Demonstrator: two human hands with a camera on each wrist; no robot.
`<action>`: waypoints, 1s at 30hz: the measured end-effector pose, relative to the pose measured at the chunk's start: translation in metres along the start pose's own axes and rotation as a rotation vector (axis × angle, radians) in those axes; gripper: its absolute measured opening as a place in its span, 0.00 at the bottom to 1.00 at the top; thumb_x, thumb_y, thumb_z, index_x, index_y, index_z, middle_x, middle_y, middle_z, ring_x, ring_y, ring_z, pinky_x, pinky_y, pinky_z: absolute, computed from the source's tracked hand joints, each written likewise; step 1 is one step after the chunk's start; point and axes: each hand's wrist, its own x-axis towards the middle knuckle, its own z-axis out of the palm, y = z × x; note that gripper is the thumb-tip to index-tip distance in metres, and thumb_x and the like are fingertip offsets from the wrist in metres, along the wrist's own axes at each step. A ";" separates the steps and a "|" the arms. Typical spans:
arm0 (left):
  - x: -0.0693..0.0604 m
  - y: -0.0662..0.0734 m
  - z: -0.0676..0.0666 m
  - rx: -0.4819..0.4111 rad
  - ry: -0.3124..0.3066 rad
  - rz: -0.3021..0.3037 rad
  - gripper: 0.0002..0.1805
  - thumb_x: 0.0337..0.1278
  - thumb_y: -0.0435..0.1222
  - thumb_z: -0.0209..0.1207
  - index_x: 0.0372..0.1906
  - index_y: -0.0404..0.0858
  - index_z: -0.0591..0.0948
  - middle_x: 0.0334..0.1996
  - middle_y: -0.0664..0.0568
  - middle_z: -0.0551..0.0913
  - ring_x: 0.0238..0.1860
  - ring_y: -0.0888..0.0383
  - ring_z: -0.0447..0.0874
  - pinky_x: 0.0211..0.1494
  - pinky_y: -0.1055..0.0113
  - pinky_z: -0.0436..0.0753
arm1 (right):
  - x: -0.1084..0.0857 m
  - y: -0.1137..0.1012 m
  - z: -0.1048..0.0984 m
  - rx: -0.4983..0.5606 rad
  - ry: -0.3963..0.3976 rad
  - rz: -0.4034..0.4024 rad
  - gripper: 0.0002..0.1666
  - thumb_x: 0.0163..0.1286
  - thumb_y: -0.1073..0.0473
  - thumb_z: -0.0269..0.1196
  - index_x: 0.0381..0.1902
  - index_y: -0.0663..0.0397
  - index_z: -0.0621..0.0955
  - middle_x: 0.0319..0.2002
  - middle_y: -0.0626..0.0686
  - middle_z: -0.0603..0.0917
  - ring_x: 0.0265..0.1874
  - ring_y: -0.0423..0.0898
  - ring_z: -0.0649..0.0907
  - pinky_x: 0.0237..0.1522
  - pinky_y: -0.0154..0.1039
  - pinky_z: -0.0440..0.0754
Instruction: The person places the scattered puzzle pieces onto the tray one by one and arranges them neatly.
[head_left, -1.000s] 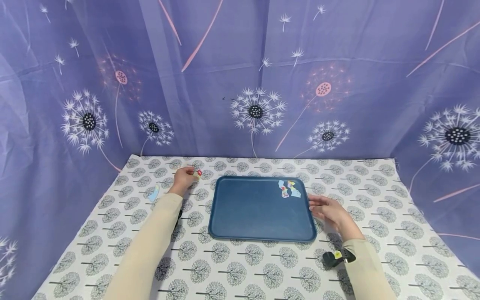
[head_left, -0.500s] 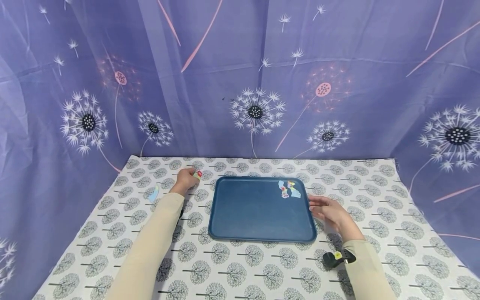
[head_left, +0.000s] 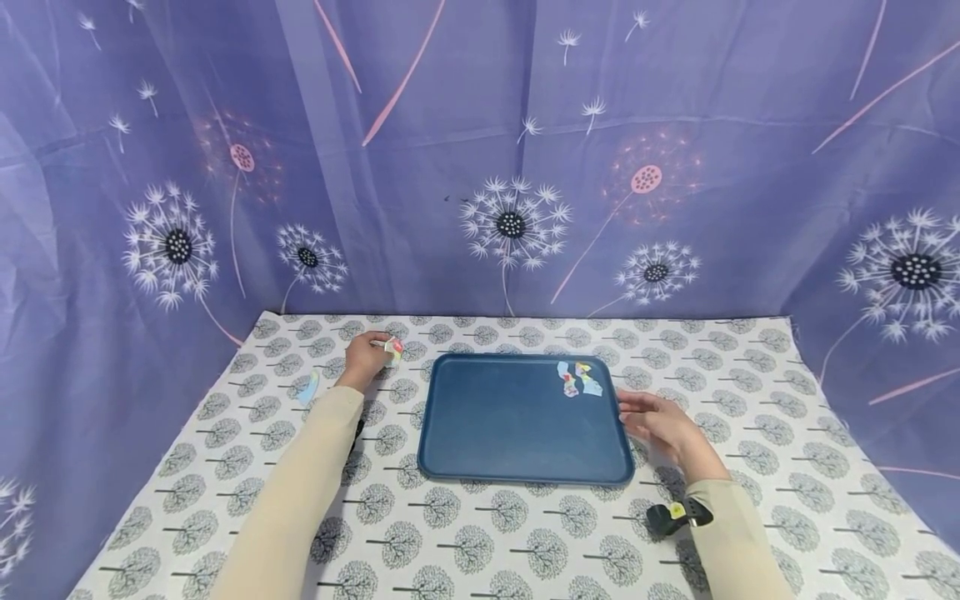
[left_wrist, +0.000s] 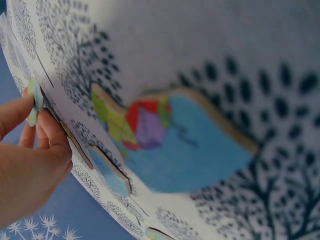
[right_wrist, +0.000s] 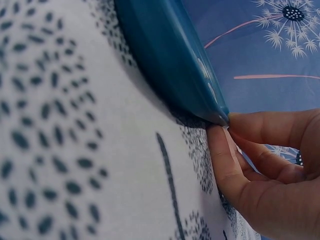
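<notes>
My left hand (head_left: 365, 360) is beyond the tray's left side, above the patterned cloth. It pinches a small puzzle piece (head_left: 394, 351) with red and green on it; in the left wrist view the thumb and fingers hold this piece (left_wrist: 34, 102) upright. My right hand (head_left: 663, 425) is at the right edge of the blue tray (head_left: 525, 429), and in the right wrist view its thumb and forefinger (right_wrist: 270, 165) pinch the tray's rim (right_wrist: 200, 97). Several colourful pieces (head_left: 592, 387) lie in the tray's far right corner.
A light blue piece (head_left: 308, 388) lies on the cloth left of my left forearm. The left wrist view shows a large kite-patterned piece (left_wrist: 180, 150) close up and a smaller blue piece (left_wrist: 111, 172) beyond it. A purple curtain (head_left: 420, 250) stands behind the table.
The piece in my left hand has turned, so more of its printed face shows, and that hand has shifted slightly. My right hand and the tray have stayed in place.
</notes>
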 end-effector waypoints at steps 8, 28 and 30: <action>-0.002 0.002 -0.005 -0.098 -0.005 -0.035 0.18 0.61 0.28 0.58 0.56 0.34 0.79 0.32 0.45 0.79 0.26 0.58 0.78 0.32 0.65 0.83 | 0.000 0.001 0.000 0.006 0.002 0.004 0.35 0.64 0.74 0.56 0.69 0.73 0.60 0.53 0.61 0.75 0.41 0.38 0.80 0.51 0.33 0.82; -0.009 0.027 0.012 -0.463 -0.149 -0.117 0.23 0.60 0.25 0.57 0.62 0.33 0.74 0.45 0.40 0.79 0.44 0.48 0.84 0.54 0.62 0.84 | 0.000 0.001 0.001 0.025 -0.003 -0.005 0.35 0.64 0.75 0.56 0.68 0.74 0.60 0.52 0.60 0.76 0.39 0.37 0.81 0.49 0.32 0.83; -0.010 0.033 0.017 -0.495 -0.166 -0.107 0.24 0.60 0.24 0.57 0.62 0.31 0.74 0.47 0.37 0.79 0.50 0.44 0.81 0.56 0.62 0.82 | 0.000 0.001 0.001 0.026 -0.002 -0.006 0.35 0.64 0.76 0.56 0.68 0.74 0.60 0.52 0.60 0.77 0.39 0.37 0.81 0.49 0.32 0.83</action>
